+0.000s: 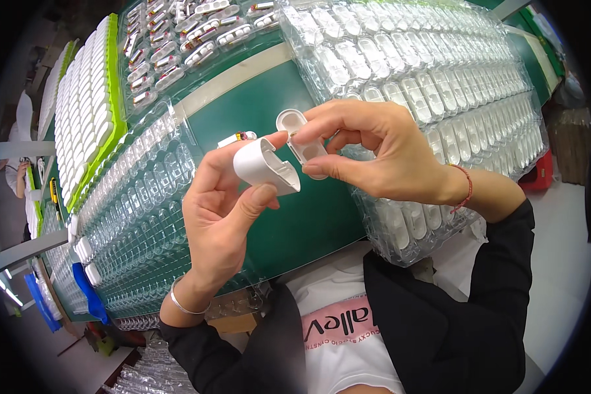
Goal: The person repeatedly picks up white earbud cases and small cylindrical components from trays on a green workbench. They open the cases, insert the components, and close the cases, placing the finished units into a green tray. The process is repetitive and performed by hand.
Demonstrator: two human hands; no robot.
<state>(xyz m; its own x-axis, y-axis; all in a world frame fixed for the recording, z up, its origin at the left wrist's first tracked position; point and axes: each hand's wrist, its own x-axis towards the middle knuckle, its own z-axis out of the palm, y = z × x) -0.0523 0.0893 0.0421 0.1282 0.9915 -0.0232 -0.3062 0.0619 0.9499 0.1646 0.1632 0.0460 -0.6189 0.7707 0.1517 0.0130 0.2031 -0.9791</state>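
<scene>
The left hand (216, 210) has its grip clamped on a white shell (256, 164), thumb on the near side and fingers behind, with the shell tilted and its open side turned to the right. The right hand (380, 148) pinches a slim white insert (302, 148) between thumb and fingers, holding it aslant just beside the shell's opening; whether the two touch, I cannot tell. Both are held up over the middle of a green tabletop (308, 223). Just beyond the left fingers shows a small white piece (235, 138) with a red-and-gold part; whether it is held or lying there is unclear.

A red cord bracelet (466, 187) circles the right wrist, and a silver bangle (185, 306) the left. To the right, clear molded trays (374, 236) carry rows of white oval pieces (433, 92). To the left spreads another clear molded tray (138, 213), and beyond it stands a lime-green tray (116, 85) filled with rounded white parts (85, 98). At the far left edge, another person is partly visible.
</scene>
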